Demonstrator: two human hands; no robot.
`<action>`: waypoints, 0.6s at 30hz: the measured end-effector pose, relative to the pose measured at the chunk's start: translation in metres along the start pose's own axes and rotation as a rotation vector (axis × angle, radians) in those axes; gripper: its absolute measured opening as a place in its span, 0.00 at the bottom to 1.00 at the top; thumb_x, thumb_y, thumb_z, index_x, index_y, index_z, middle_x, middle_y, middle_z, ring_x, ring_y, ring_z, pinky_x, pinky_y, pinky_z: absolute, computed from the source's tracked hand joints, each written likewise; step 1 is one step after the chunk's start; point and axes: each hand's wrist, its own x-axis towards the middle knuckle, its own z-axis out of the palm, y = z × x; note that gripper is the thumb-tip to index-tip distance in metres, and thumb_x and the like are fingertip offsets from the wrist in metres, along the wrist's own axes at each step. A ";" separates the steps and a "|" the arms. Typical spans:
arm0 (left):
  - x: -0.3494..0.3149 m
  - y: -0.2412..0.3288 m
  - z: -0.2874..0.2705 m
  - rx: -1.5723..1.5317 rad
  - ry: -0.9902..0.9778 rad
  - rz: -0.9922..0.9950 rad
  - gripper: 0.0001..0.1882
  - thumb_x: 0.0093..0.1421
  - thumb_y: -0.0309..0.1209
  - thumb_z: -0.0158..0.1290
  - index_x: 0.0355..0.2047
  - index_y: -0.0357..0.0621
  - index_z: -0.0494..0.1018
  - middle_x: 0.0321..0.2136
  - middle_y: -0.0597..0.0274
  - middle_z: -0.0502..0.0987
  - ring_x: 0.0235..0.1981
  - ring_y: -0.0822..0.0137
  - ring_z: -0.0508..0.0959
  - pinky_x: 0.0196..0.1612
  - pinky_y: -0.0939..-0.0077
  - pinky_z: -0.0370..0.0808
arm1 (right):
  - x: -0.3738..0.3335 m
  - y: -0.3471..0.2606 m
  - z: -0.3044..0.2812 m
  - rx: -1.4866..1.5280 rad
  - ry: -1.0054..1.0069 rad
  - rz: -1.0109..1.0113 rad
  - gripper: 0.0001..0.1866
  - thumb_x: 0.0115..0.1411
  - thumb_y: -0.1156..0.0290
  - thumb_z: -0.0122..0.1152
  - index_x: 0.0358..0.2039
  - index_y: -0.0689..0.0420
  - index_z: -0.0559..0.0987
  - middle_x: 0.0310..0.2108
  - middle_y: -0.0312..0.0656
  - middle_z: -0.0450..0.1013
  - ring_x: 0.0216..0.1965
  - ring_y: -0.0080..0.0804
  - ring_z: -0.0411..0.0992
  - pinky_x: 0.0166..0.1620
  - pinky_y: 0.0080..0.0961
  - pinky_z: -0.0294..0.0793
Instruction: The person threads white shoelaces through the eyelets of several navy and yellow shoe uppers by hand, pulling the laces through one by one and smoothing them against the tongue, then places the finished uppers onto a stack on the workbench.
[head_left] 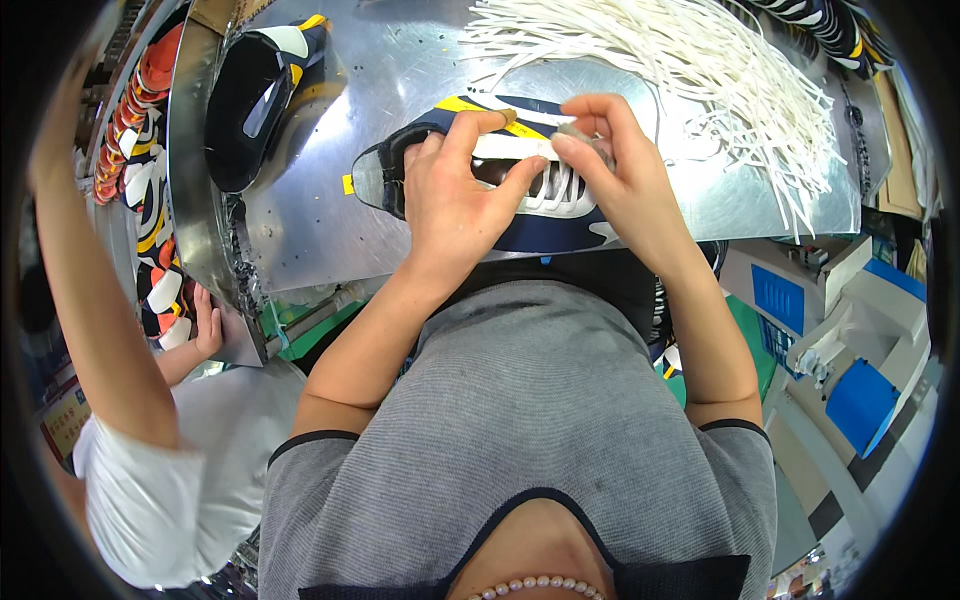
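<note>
A navy, white and yellow sneaker lies on its sole on the metal table, heel to the left and toe to the right. White shoelace crosses the forefoot in several rows. My left hand is closed on the sneaker at its opening, thumb and index finger around the white strip at the eyelets. Over the lacing, my right hand pinches near the eyelets with thumb and fingers, apparently on the shoelace. A greyish wrap shows at those fingertips. What exactly is between them is partly hidden.
A big pile of loose white laces covers the table's back right. Another sneaker lies at the left. Beyond the table's left edge, stacked shoe parts stand beside a co-worker in a white sleeve. A grey-and-blue machine is at right.
</note>
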 end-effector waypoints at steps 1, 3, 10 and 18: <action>0.000 0.000 0.000 0.006 0.008 0.014 0.23 0.49 0.43 0.69 0.42 0.46 0.78 0.32 0.58 0.82 0.29 0.56 0.74 0.42 0.64 0.67 | -0.006 0.004 -0.004 0.018 -0.042 -0.006 0.11 0.64 0.67 0.62 0.41 0.61 0.74 0.32 0.46 0.78 0.31 0.35 0.77 0.36 0.29 0.74; -0.001 0.000 0.001 0.003 0.010 0.031 0.23 0.49 0.43 0.69 0.42 0.46 0.78 0.33 0.58 0.82 0.29 0.57 0.74 0.42 0.64 0.67 | -0.016 0.004 -0.009 -0.048 -0.066 -0.026 0.09 0.65 0.69 0.61 0.39 0.61 0.74 0.30 0.46 0.78 0.30 0.37 0.78 0.35 0.29 0.74; -0.001 0.002 0.000 0.048 -0.001 0.052 0.21 0.50 0.38 0.69 0.43 0.47 0.78 0.35 0.61 0.82 0.30 0.60 0.73 0.38 0.67 0.68 | -0.015 0.002 -0.010 -0.303 -0.067 -0.139 0.07 0.63 0.70 0.61 0.35 0.58 0.74 0.24 0.43 0.76 0.26 0.41 0.76 0.31 0.32 0.73; -0.010 -0.005 -0.005 0.099 0.024 0.209 0.13 0.55 0.23 0.59 0.42 0.44 0.76 0.24 0.58 0.79 0.17 0.57 0.69 0.28 0.64 0.65 | -0.007 -0.004 0.030 -0.890 -0.018 -0.443 0.10 0.53 0.71 0.60 0.35 0.60 0.74 0.23 0.45 0.77 0.24 0.40 0.79 0.25 0.33 0.76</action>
